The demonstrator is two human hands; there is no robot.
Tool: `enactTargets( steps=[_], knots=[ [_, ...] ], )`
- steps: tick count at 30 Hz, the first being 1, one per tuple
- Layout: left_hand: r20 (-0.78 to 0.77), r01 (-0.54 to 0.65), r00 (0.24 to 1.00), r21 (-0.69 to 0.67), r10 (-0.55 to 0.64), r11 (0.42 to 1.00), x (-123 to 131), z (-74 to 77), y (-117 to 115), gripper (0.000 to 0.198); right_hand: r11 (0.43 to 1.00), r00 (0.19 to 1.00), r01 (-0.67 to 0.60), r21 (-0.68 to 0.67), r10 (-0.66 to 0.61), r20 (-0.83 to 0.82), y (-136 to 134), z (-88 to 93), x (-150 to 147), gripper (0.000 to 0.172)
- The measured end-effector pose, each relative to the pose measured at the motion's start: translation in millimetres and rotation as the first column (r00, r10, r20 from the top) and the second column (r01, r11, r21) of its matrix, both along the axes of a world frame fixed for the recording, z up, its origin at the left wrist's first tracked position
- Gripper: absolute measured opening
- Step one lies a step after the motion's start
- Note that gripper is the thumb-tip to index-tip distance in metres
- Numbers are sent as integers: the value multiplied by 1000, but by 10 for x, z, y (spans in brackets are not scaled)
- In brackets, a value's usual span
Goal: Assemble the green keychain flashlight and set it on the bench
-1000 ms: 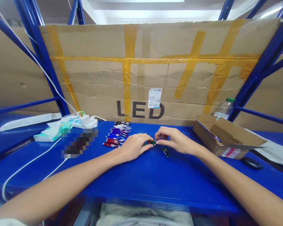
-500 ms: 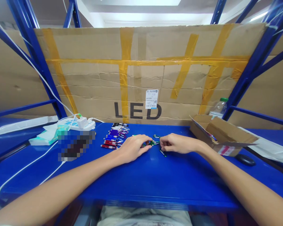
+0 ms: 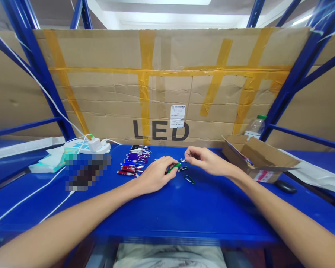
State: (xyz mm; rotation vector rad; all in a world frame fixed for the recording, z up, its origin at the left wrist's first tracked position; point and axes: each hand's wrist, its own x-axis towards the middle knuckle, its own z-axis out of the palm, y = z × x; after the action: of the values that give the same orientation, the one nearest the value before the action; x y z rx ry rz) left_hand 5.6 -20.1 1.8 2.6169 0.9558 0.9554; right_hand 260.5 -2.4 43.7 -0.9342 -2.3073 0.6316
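My left hand pinches a small green keychain flashlight just above the blue tabletop. My right hand is raised a little to the right of it, fingertips closed on a small metal clip or ring at the flashlight's end. A green carabiner lies loose on the table below my right hand. To the left of my left hand, a neat row of several red, blue, purple and black keychain flashlights lies on the table.
An open cardboard box sits at the right, with a plastic bottle behind it and a black mouse in front. A white power strip, cables and a tissue pack lie at the left. A taped "LED" carton forms the back wall.
My right hand has lifted up and away from the table, leaving the green carabiner lying there, and now holds a small clip by the flashlight. My left hand stays put.
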Motion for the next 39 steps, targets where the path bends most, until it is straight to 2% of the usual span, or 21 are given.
enactTargets(
  steps=[7, 11, 16, 21, 25, 28, 30, 32, 36, 37, 39],
  knots=[
    [124, 69, 991, -123, -54, 990, 33, -1, -21, 25, 999, 998, -39, -37, 37, -49, -45, -32, -87, 43],
    [110, 38, 994, -135, -23, 990, 24, -2, -23, 26, 997, 996, -51, -54, 47, -75, -51, -37, -107, 45],
    [52, -2, 999, -148, 10, 989, 8, -28, 9, 30, 997, 997, -72, -34, 71, -24, -18, -87, -106, 41],
    [49, 4, 999, -165, 4, 986, -10, -42, 58, 32, 982, 995, -98, 163, 92, 44, 1, -144, -106, 28],
    [31, -2, 999, -207, 9, 978, -21, -15, 62, 35, 903, 977, -168, 395, 98, 191, -14, -158, -82, 22],
    [40, 8, 999, -239, 2, 971, -20, 2, 49, 36, 861, 967, -180, 475, 66, 248, -23, -172, -73, 22],
    [60, 10, 998, -244, 4, 970, -20, 1, 46, 34, 881, 976, -168, 443, 84, 203, -18, -188, -82, 21],
    [67, 3, 998, -228, 12, 974, -26, -8, 55, 30, 923, 986, -145, 357, 104, 133, -4, -204, -104, 21],
    [65, 39, 997, -166, -28, 985, -61, -35, 98, 18, 996, 996, -78, 30, 79, -30, 33, -225, -164, 34],
    [69, 53, 997, -147, -43, 988, -71, -40, 106, 16, 994, 994, -81, -79, 74, -81, 40, -229, -176, 39],
    [64, 72, 996, -97, -66, 993, -89, -48, 112, 13, 948, 981, -124, -292, 73, -180, 47, -236, -189, 46]
  ],
)
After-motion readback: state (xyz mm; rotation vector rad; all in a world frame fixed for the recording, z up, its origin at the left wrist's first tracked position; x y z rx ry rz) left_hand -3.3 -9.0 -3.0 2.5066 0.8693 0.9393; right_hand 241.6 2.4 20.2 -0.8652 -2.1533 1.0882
